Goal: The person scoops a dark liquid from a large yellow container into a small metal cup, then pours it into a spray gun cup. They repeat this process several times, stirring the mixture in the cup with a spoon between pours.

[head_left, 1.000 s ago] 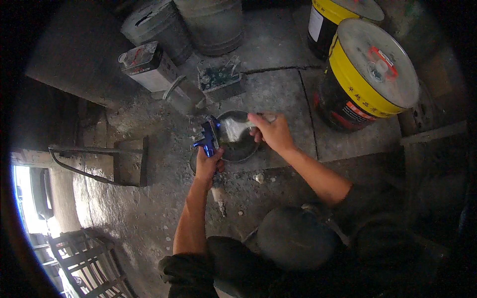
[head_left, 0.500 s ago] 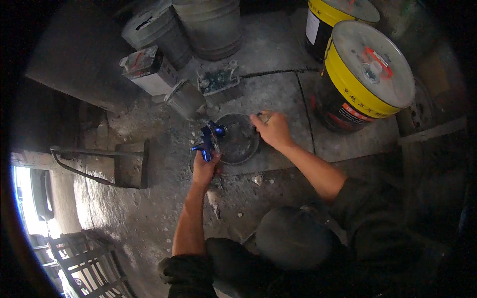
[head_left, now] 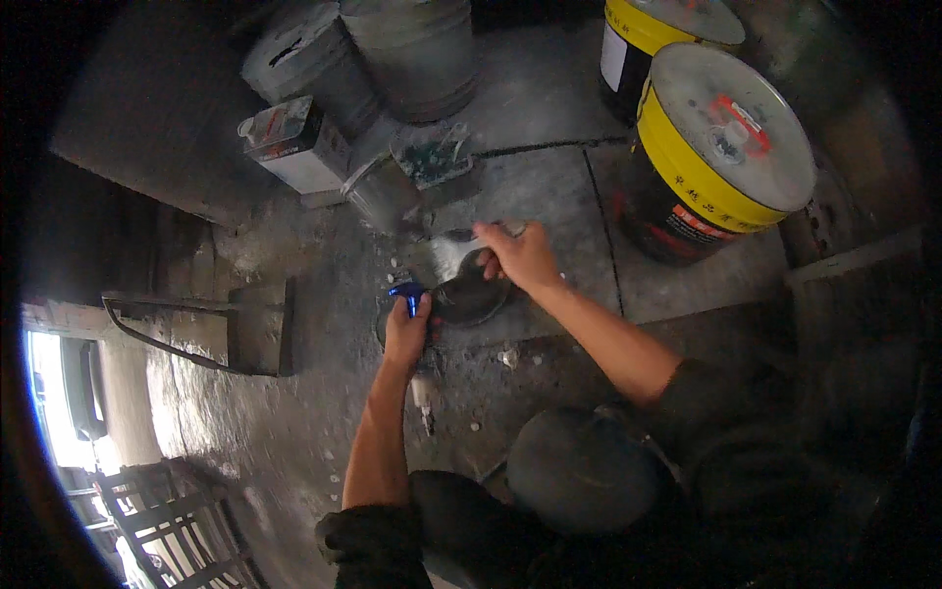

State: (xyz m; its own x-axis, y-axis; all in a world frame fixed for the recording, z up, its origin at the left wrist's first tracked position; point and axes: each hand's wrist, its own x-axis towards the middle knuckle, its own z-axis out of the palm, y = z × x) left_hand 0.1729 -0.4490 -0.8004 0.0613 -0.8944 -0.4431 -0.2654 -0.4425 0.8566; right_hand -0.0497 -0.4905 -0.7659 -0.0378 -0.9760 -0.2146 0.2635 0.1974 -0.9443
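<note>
My left hand (head_left: 405,337) is closed round the grip of a shiny blue spray gun (head_left: 404,292), held at the left side of a dark round pan (head_left: 483,312) on the floor. My right hand (head_left: 522,257) hovers over the pan's right part with its fingers curled; a small pale thing shows at them, too unclear to name. Between the two hands lies a whitish blur (head_left: 453,257) covering the gun's front and part of the pan; whether it is spray or liquid cannot be told. Just beyond the pan, a small grey metal can (head_left: 383,199) leans tilted.
A square tray (head_left: 432,157) with greenish residue and a rectangular tin (head_left: 299,147) stand farther off, before grey buckets (head_left: 410,64). Two yellow-and-black drums (head_left: 726,147) rise at the far right. At left are a dark frame (head_left: 196,332) and a slatted rack (head_left: 167,520).
My right hand has moved left, closer to the spray gun. A whitish blur has appeared between the hands, and the gun's front no longer shows clearly. The left hand has barely shifted.
</note>
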